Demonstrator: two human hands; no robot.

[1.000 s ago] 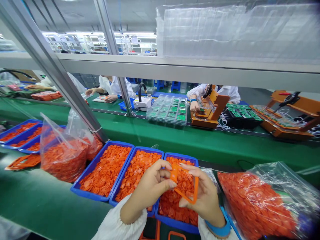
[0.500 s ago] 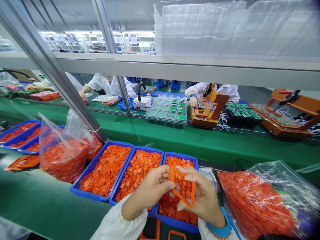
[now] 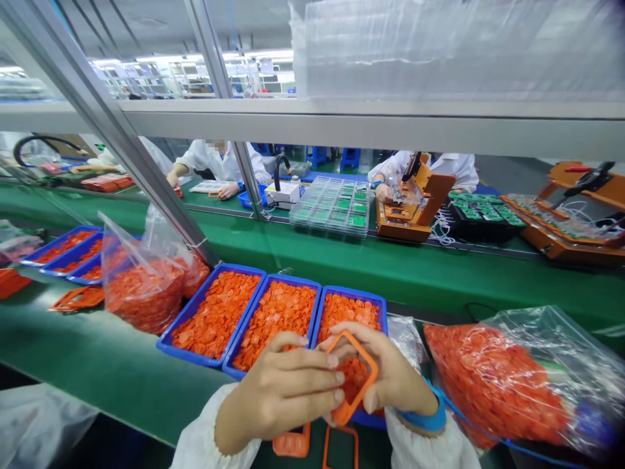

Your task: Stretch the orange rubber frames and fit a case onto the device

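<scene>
An orange plastic frame [image 3: 344,413], rectangular with rounded corners, is held tilted in front of me above the right-hand tray. My right hand [image 3: 393,374], with a blue band at its wrist, grips its right side between thumb and fingers. From the left, my left hand [image 3: 276,391] closes on the frame's near side, its back toward me and its thumb hidden. Below my hands, an orange frame with a wide lower bar [image 3: 291,445] and a thinner orange frame [image 3: 355,449] lie on the green table. Small orange pieces [image 3: 351,306] fill the blue tray [image 3: 383,319] behind.
Two more blue trays [image 3: 190,358] of orange pieces stand to the left, beside a clear bag [image 3: 144,296] of them. A larger bag [image 3: 493,378] lies at right. Across the green belt [image 3: 273,244], co-workers sit by circuit boards [image 3: 336,208] and orange fixtures [image 3: 403,225].
The frame has turned in my hands and sits slightly lower. My left hand has rolled over so its back shows, fingers laid along the frame. The camera view has shifted somewhat left.
</scene>
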